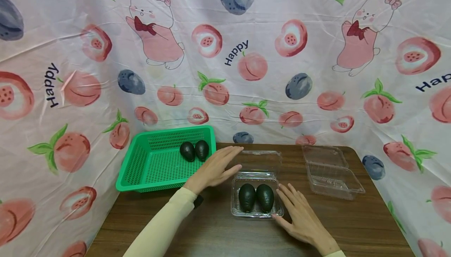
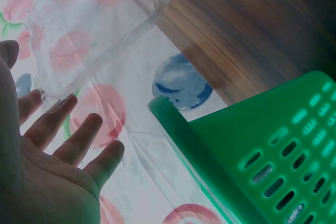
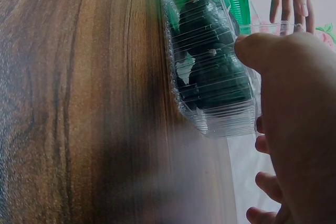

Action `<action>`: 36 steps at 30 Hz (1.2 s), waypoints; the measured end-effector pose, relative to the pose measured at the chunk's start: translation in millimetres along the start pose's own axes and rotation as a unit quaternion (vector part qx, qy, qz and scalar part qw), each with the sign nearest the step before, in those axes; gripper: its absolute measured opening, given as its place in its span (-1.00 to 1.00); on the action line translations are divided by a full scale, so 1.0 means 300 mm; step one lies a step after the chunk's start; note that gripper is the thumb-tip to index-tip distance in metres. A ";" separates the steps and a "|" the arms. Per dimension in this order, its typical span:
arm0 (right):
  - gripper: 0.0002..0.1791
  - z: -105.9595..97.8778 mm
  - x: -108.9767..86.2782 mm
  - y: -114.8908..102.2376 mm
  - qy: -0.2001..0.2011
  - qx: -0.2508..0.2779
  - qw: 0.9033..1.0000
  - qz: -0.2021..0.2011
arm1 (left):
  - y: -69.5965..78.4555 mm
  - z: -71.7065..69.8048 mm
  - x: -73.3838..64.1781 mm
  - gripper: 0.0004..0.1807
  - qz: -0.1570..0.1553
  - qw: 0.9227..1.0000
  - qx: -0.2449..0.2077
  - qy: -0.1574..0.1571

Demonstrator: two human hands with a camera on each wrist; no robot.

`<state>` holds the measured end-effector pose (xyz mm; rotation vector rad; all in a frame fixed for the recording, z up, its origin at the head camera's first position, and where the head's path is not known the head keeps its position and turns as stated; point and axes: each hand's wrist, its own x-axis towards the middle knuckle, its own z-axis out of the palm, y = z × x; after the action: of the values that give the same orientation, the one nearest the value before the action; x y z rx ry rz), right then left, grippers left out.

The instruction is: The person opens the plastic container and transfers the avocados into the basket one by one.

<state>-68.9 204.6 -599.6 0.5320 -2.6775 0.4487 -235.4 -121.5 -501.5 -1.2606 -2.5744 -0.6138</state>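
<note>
Two dark green avocados lie side by side in the base of a clear plastic clamshell box, whose hinged lid stands raised behind them. My left hand is at the lid's left side, its fingers extended. In the left wrist view, its fingertips are close to the lid's edge; whether they touch I cannot tell. My right hand lies along the right side of the base with fingers straight. In the right wrist view, the right thumb reaches the box's rim.
To the left, a green perforated basket holds two more avocados. Another clear clamshell box stands open and bare at the right. Beyond the wooden table hangs a fruit-and-rabbit patterned cloth, also along both sides.
</note>
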 end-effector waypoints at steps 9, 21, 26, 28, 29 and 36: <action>-0.10 0.004 -0.003 0.000 -0.005 0.006 1.000 0.005 | -0.020 -0.009 0.039 -0.26 -0.032 0.999 -0.007 -0.030; -0.09 0.002 -0.005 -0.002 -0.013 0.015 1.000 0.015 | -0.042 -0.010 0.090 -0.26 -0.067 0.995 -0.029 -0.061; -0.09 0.001 -0.006 0.001 -0.012 0.014 1.000 0.014 | -0.050 -0.005 0.101 -0.23 -0.071 0.995 -0.025 -0.070; -0.09 0.002 -0.006 0.002 -0.011 0.012 1.000 0.012 | -0.053 -0.003 0.107 -0.22 -0.071 0.995 -0.023 -0.072; -0.09 0.002 -0.006 0.003 -0.010 0.011 1.000 0.012 | -0.055 -0.001 0.111 -0.21 -0.071 0.995 -0.021 -0.073; -0.09 0.001 -0.005 0.002 -0.019 0.015 1.000 0.019 | -0.069 0.012 0.132 -0.15 -0.078 0.993 -0.010 -0.086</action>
<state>-68.1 205.5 -600.7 0.5036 -2.7248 0.4942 -276.0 -103.5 -496.0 -1.1730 -2.8354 -0.5832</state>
